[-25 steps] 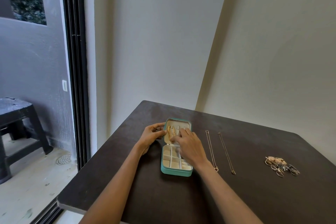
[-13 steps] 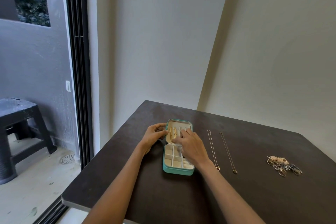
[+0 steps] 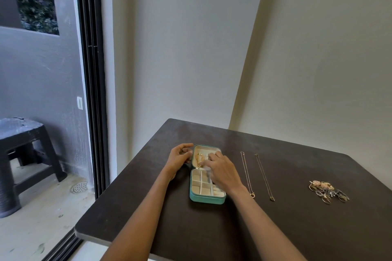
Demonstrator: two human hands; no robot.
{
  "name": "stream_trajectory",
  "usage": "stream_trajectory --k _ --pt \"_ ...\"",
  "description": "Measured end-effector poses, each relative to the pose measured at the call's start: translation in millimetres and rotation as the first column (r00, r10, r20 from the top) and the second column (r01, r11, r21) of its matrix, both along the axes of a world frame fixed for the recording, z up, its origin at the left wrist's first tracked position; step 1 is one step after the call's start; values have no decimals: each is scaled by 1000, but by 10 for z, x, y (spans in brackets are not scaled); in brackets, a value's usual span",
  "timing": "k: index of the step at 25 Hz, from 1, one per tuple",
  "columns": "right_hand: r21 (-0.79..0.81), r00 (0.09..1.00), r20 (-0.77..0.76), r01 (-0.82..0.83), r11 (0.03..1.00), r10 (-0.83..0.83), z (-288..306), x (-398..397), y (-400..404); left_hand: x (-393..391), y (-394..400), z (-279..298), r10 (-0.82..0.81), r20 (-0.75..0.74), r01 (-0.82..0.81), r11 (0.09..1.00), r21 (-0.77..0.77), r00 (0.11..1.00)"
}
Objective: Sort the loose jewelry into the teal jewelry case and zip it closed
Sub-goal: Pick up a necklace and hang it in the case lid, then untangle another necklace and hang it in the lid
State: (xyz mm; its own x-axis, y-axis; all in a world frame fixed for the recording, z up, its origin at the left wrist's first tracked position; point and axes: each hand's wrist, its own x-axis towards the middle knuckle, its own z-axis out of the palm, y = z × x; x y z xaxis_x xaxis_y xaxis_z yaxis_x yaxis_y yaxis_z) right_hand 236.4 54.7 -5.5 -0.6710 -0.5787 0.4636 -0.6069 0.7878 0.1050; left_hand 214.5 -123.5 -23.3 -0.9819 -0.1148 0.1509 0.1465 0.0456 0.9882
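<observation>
On the dark table (image 3: 275, 229), teal jewelry case (image 3: 206, 198) lies open, lid half away from the person, cream compartments facing up. Left hand (image 3: 179, 159) curls against the lid's left edge, thumb and fingers touching it. Right hand (image 3: 222, 168) rests over the hinge area, fingers extended onto the lid lining beside a gold chain (image 3: 199, 159); whether they pinch anything, cannot tell. Two necklaces (image 3: 247, 174) lie stretched out right of the case. Ring pile (image 3: 327, 192) sits well apart, further right.
</observation>
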Motion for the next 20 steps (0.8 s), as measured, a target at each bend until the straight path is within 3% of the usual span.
stream_trajectory --k 2,5,8,11,16,20 --pt "-29 996 85 14 999 -12 29 12 1 34 29 28 28 45 -30 999 36 999" --pt "-244 985 161 102 965 -63 61 -10 16 113 56 114 64 106 -74 993 90 992" --pt "-404 963 256 186 896 -84 143 -44 94 139 83 335 121 47 -123 991 49 992" --pt "-478 943 324 236 846 -80 281 -115 208 46 250 624 36 23 -37 999 35 999" --pt "-488 872 409 459 742 -270 404 -415 596 -289 839 869 -141 135 137 990 40 981" --pt "-406 756 454 647 646 -471 294 -690 1113 -546 1352 797 -155 191 172 983 -71 969"
